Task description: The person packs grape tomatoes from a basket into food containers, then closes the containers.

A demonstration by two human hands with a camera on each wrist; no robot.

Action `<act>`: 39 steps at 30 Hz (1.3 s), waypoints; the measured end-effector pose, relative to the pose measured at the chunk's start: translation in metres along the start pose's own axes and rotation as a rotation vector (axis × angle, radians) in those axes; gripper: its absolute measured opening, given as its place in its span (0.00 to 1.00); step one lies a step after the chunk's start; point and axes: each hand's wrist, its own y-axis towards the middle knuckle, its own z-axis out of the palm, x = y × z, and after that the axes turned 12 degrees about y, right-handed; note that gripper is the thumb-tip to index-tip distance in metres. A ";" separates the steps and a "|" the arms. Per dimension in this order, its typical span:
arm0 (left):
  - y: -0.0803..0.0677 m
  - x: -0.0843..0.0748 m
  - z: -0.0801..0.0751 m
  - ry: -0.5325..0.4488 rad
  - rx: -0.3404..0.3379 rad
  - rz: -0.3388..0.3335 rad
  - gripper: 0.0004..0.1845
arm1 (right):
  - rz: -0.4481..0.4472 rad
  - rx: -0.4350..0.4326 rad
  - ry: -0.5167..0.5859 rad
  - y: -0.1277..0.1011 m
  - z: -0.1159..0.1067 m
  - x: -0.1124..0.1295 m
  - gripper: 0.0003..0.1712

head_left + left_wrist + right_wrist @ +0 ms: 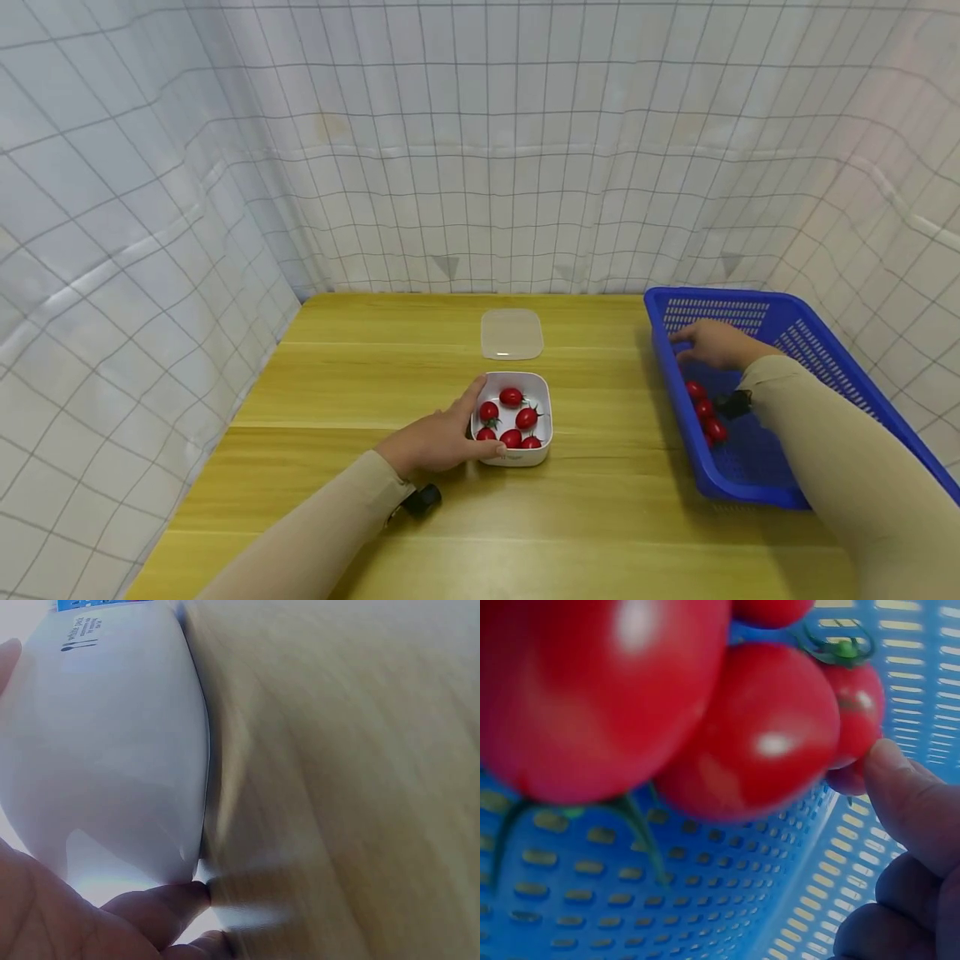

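White grid-patterned cloth hangs on three sides of a yellow wooden surface [375, 392]. Near the middle stands a small white container [514, 417] holding six red cherry tomatoes [511, 397]. A person's left hand [438, 440] rests against the container's left wall, fingers [161, 904] relaxed and lying along its side, thumb at its near corner. Just behind the container, apart from it, a translucent lid [512, 333] lies flat. At the right edge sits a blue perforated basket [795, 333] with more cherry tomatoes [705, 410] along its left wall. The right hand [712, 343] reaches into the basket's far left corner; the wrist view shows a fingertip [900, 776] touching a tomato [855, 701], with the other fingers curled, holding nothing visible. Both arms wear beige sleeves [840, 450].
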 end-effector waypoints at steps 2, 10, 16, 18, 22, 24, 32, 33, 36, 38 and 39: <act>0.001 0.000 0.000 0.004 0.000 -0.002 0.61 | -0.005 -0.002 -0.013 0.001 0.001 -0.001 0.25; 0.002 0.003 0.001 0.003 -0.002 -0.007 0.61 | 0.041 0.011 0.013 0.005 0.006 0.001 0.25; 0.002 0.003 0.001 -0.007 -0.001 -0.007 0.62 | 0.052 0.019 0.015 0.007 0.008 0.000 0.26; 0.002 0.003 0.002 -0.019 -0.002 -0.007 0.62 | 0.062 0.023 0.030 0.007 0.008 -0.001 0.26; 0.002 0.003 0.001 -0.017 -0.005 -0.008 0.62 | 0.061 0.033 0.038 0.009 0.008 -0.004 0.27; 0.001 0.003 0.002 -0.007 -0.008 -0.007 0.62 | 0.060 0.034 0.026 0.008 0.008 -0.006 0.27; 0.000 0.002 0.002 -0.039 -0.009 0.012 0.62 | 0.105 0.029 0.041 0.004 0.003 -0.016 0.29; 0.000 0.002 0.003 -0.043 -0.010 0.012 0.62 | 0.107 0.029 0.043 0.003 0.003 -0.017 0.29; 0.001 0.003 0.003 -0.056 -0.010 0.011 0.62 | 0.121 0.031 0.058 0.003 0.003 -0.020 0.28; 0.001 0.003 0.002 -0.049 -0.010 0.005 0.62 | 0.131 0.031 0.064 0.002 0.003 -0.020 0.28; 0.001 0.003 0.002 -0.045 -0.009 0.002 0.62 | 0.138 0.032 0.068 0.002 0.003 -0.020 0.28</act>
